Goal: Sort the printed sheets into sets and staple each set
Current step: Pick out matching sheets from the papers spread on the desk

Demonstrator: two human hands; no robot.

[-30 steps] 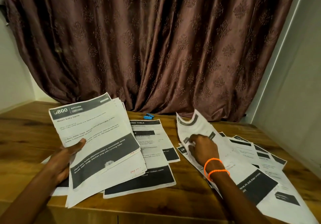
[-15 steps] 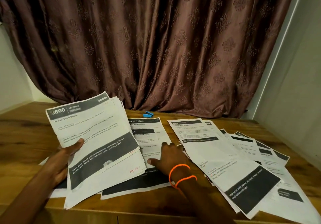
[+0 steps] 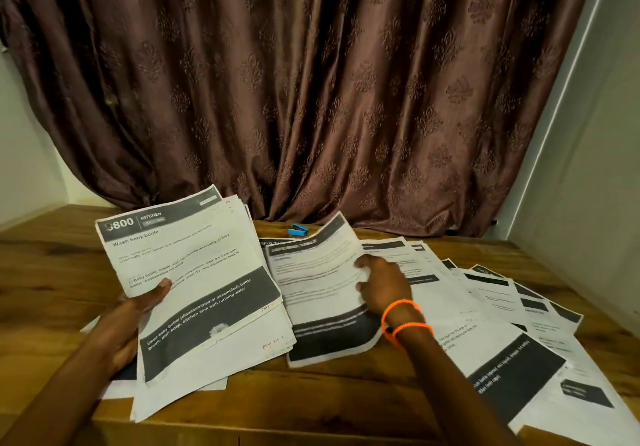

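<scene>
My left hand [image 3: 133,314] grips a fanned stack of printed sheets [image 3: 194,279] tilted above the table, its top page headed "Wash baby bottle". My right hand [image 3: 382,284], with two orange bands at the wrist, pinches the right edge of a single printed sheet [image 3: 318,293] and holds it lifted off the table's middle. More printed sheets [image 3: 502,310] lie spread and overlapping to the right. A small blue stapler [image 3: 298,230] sits at the back near the curtain.
The wooden table [image 3: 45,272] has its front edge near me. A brown patterned curtain [image 3: 311,82] hangs close behind it, and a pale wall [image 3: 588,186] borders the right side. A few sheets [image 3: 114,388] lie under the held stack.
My right hand left the right-hand pile, moved to the middle sheets, pressed there, then picked one sheet up by its edge. The left hand's stack stayed where it was.
</scene>
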